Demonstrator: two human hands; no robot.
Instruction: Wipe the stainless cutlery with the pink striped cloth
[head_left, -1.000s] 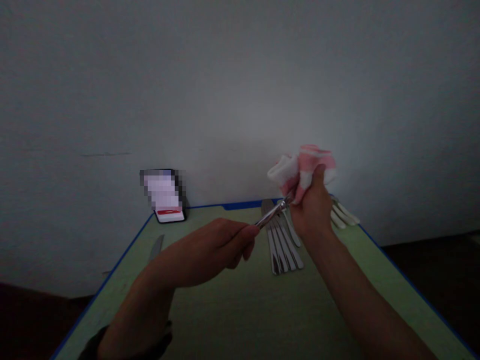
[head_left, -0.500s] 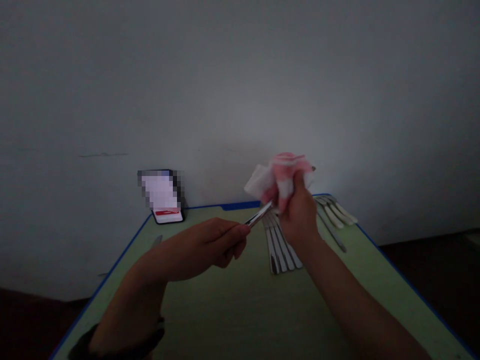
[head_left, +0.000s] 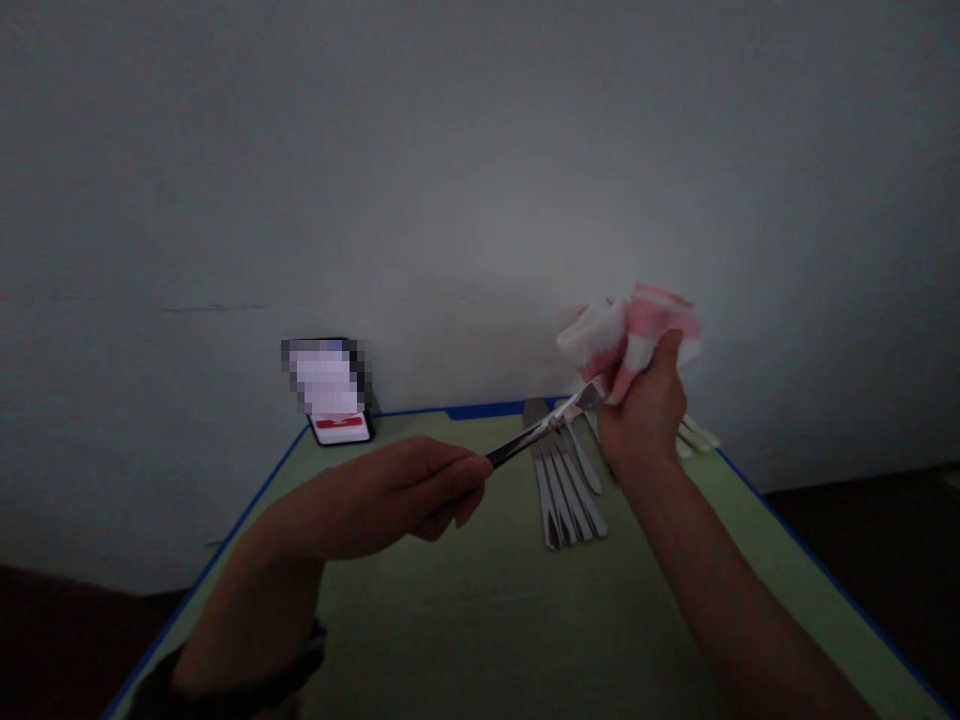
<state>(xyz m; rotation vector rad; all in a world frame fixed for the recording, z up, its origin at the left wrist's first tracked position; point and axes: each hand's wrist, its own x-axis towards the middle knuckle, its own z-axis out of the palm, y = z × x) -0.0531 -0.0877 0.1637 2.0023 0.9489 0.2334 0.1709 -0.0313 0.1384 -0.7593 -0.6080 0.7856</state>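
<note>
My left hand [head_left: 409, 492] is closed round one end of a metal table knife [head_left: 536, 435], held above the green table [head_left: 465, 620]. My right hand [head_left: 643, 415] grips a pink and white cloth [head_left: 634, 325], bunched round the knife's far end. Both hands hover over the table's middle. A row of several metal knives [head_left: 566, 490] lies on the table just below and behind the held knife.
More cutlery with pale handles [head_left: 697, 435] lies at the table's far right corner, partly hidden by my right hand. A phone [head_left: 330, 392] leans against the grey wall at the far left. The table has a blue rim [head_left: 480, 410]; dark floor lies on both sides.
My right hand with the cloth slid in along the knife toward my left hand, then back out to the right and up to the far end. My left hand stayed almost still.
</note>
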